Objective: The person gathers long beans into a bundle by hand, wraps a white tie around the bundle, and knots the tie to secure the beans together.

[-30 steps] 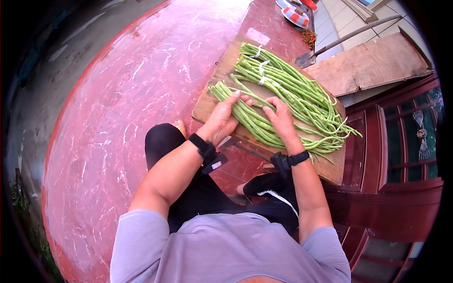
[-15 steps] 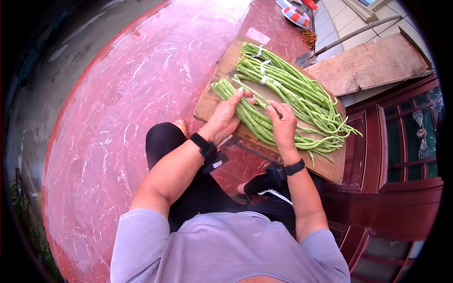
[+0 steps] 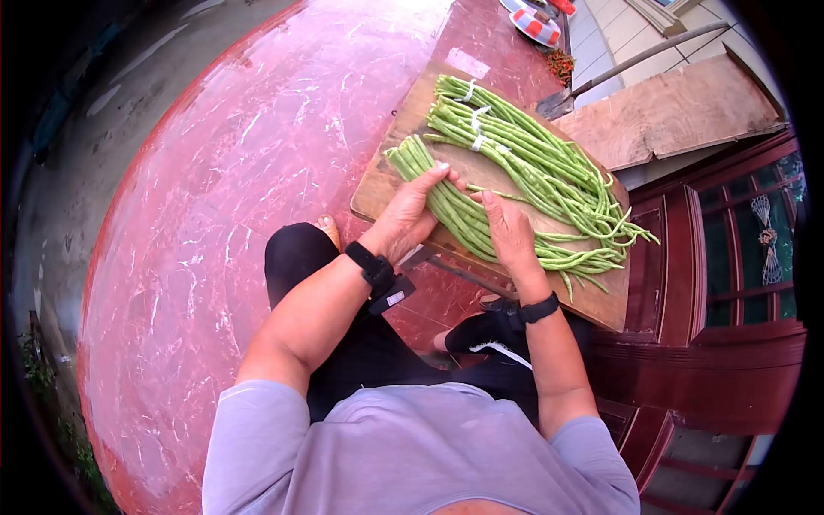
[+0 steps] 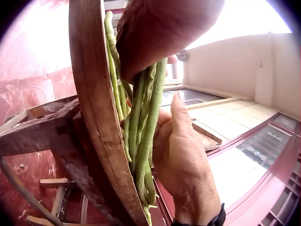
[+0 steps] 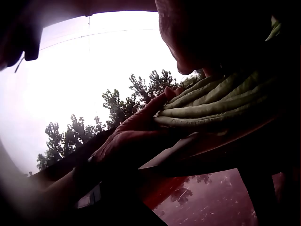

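My left hand [image 3: 408, 210] grips a loose bundle of green yardlong beans [image 3: 461, 225] near its upper end, thumb laid across the top. Beside it my right hand [image 3: 512, 232] is at the middle of the same bundle, thumb raised. In the left wrist view the right hand [image 4: 186, 150] has its fingers bent behind the beans [image 4: 146, 117], their tips hidden. The right wrist view is dark, with the left hand [image 5: 136, 136] under the beans [image 5: 211, 101]. Bundles of beans [image 3: 532, 154] tied with white strips [image 3: 477, 120] lie beyond on the wooden board [image 3: 386, 184].
A leaning wooden panel [image 3: 678, 112] and a shovel [image 3: 558, 105] stand past the board's far side. Dark red doors [image 3: 665, 266] are at the right. Red marbled floor [image 3: 215, 197] spreads to the left, and a basin [image 3: 536, 27] sits at the back.
The single bean that stretched between my hands now lies in with the bundle in the left hand. My right hand has shifted slightly toward the left hand, its thumb raised. The left hand keeps its grip.
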The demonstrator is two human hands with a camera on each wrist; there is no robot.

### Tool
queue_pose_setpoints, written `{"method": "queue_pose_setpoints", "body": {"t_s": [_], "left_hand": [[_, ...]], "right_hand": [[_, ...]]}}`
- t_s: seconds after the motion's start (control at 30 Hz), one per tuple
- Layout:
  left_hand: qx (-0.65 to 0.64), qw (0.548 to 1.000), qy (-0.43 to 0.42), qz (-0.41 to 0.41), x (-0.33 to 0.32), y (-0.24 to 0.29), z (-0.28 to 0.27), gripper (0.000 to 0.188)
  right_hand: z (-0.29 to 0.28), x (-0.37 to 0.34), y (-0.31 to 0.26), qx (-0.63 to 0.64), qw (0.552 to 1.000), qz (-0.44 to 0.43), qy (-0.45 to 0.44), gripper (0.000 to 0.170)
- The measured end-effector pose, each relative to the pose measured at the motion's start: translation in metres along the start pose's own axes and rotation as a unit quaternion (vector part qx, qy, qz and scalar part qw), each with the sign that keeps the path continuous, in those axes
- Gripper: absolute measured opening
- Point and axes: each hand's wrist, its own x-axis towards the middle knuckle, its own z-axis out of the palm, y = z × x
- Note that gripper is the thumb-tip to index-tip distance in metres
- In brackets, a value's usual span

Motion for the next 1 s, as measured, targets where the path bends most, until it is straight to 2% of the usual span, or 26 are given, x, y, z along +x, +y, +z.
{"method": "queue_pose_setpoints", "body": {"t_s": [0.1, 0.2, 0.33, 0.53, 0.63, 0.67, 0.77, 0.97, 1.0], "left_hand": [[0.012, 1.000, 0.017, 0.018, -0.003, -0.001, 0.004, 0.016], [0.022, 0.999, 0.046, 0.019, -0.004, 0.000, 0.006, 0.023], [0.036, 0.996, 0.080, 0.019, -0.006, -0.001, 0.007, 0.028], [0.029, 0.993, 0.111, 0.026, -0.005, -0.002, 0.008, 0.039], [0.036, 0.998, 0.042, 0.031, -0.004, -0.002, 0.006, 0.044], [0.033, 0.998, 0.048, 0.031, -0.004, -0.002, 0.005, 0.045], [0.028, 0.997, 0.064, 0.026, -0.005, -0.001, 0.008, 0.046], [0.017, 0.998, 0.056, 0.023, -0.002, -0.002, 0.000, 0.039], [0.017, 0.998, 0.058, 0.022, -0.001, -0.003, -0.001, 0.036]], "right_hand": [[-0.004, 0.007, 0.004, 0.046, 0.994, 0.071, -0.067, 0.022], [-0.004, 0.011, 0.012, 0.270, 0.956, 0.103, -0.043, 0.021], [0.000, 0.012, 0.013, 0.304, 0.948, 0.063, 0.066, 0.020], [-0.003, -0.004, 0.003, 0.050, 0.997, -0.008, 0.050, 0.019], [-0.009, -0.008, -0.005, -0.048, 0.996, -0.069, 0.044, 0.019], [-0.011, -0.009, -0.007, -0.077, 0.992, -0.091, 0.043, 0.019], [-0.015, -0.010, -0.011, -0.080, 0.989, -0.123, 0.028, 0.017], [-0.024, -0.005, -0.010, -0.086, 0.988, -0.127, -0.023, 0.016], [-0.023, -0.002, -0.008, -0.075, 0.991, -0.113, -0.007, 0.017]]}}
